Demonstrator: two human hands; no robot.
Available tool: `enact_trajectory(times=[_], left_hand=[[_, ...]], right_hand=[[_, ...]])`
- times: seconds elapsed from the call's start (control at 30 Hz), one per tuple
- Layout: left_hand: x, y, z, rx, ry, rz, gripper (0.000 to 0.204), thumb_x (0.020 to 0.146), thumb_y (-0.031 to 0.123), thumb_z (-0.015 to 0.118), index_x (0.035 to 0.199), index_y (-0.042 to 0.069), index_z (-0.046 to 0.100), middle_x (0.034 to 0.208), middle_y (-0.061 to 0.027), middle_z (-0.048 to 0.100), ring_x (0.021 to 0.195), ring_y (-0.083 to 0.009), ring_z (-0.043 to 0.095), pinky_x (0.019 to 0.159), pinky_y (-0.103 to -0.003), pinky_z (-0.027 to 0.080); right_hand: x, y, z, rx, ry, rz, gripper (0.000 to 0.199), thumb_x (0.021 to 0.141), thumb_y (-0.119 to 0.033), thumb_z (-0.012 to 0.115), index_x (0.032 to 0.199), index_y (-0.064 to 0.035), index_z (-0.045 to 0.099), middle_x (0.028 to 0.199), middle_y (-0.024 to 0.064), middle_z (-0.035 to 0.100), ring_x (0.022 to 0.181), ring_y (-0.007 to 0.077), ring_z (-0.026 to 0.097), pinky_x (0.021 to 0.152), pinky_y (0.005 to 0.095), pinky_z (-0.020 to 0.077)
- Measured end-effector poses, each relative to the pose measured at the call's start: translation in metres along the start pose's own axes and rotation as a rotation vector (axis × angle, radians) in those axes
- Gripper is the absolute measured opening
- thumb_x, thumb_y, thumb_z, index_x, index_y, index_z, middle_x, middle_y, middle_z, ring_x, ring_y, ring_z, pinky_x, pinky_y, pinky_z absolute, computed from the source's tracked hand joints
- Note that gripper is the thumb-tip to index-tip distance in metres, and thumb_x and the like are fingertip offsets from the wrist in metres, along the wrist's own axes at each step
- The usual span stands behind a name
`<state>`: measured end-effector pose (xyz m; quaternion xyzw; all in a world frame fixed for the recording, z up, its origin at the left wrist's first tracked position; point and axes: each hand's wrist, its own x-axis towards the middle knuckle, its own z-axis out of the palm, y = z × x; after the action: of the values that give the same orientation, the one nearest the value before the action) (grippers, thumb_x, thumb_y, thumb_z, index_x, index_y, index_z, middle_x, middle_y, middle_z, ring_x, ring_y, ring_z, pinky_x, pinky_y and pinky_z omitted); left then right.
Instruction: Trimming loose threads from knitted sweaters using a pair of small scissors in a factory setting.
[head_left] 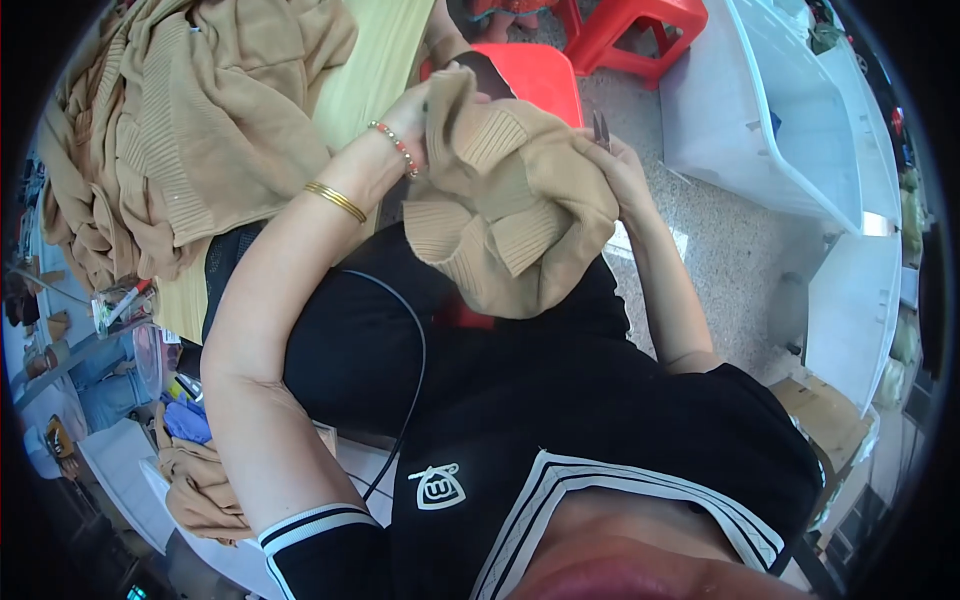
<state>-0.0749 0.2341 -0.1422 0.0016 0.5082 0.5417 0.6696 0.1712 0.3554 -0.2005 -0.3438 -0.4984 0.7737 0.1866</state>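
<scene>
A tan knitted garment (545, 190) with ribbed bands hangs bunched over my lap, between my two hands. My left hand (412, 112) grips its upper left edge, the fingers partly hidden by the cloth. At the garment's right side, my right hand (622, 172) is closed, with the dark pointed blades of what look like small thread snips (600, 128) sticking up from it. The right fingers also touch the fabric, and the handle of the snips is hidden in the hand.
More tan knitwear (220, 120) is heaped on a pale wooden table (375, 75) at the left. Beyond my hands stand a red seat (540, 80) and a red stool (640, 35). White plastic bins (770, 120) line the right. A black cord (420, 340) crosses my lap.
</scene>
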Motion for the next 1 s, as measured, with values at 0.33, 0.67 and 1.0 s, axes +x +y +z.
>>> enact_trajectory(times=[0.33, 0.67, 1.0], left_hand=[[0.000, -0.008, -0.009, 0.034, 0.006, 0.022, 0.045, 0.097, 0.039, 0.045, 0.114, -0.001, 0.058, 0.108, -0.0125, 0.063, 0.096, -0.0213, 0.063, 0.086, -0.038, 0.052], [-0.022, 0.010, 0.010, 0.431, -0.219, 0.333, 0.042, 0.094, 0.040, 0.053, 0.121, 0.008, 0.059, 0.110, -0.0030, 0.064, 0.096, -0.0112, 0.058, 0.087, -0.025, 0.044], [-0.027, 0.012, 0.018, 0.465, -0.324, 0.436, 0.028, 0.095, 0.021, 0.056, 0.117, 0.004, 0.059, 0.107, -0.0013, 0.065, 0.096, -0.0074, 0.061, 0.083, -0.024, 0.049]], right_hand=[[-0.016, -0.050, 0.079, -0.740, -0.014, -0.650, 0.053, 0.077, -0.013, 0.076, 0.126, -0.0056, 0.056, 0.073, -0.0056, 0.039, 0.067, 0.0036, 0.040, 0.060, 0.0170, 0.0344], [0.023, -0.052, 0.085, -0.181, -0.269, -0.470, 0.033, 0.086, -0.029, 0.065, 0.105, -0.0030, 0.065, 0.092, 0.0067, 0.069, 0.086, 0.0183, 0.066, 0.077, 0.0261, 0.0502], [0.002, -0.080, 0.071, -0.106, -0.097, -0.279, 0.024, 0.091, -0.029, 0.062, 0.097, -0.0067, 0.068, 0.072, -0.0105, 0.055, 0.059, -0.0005, 0.042, 0.050, 0.0173, 0.0294]])
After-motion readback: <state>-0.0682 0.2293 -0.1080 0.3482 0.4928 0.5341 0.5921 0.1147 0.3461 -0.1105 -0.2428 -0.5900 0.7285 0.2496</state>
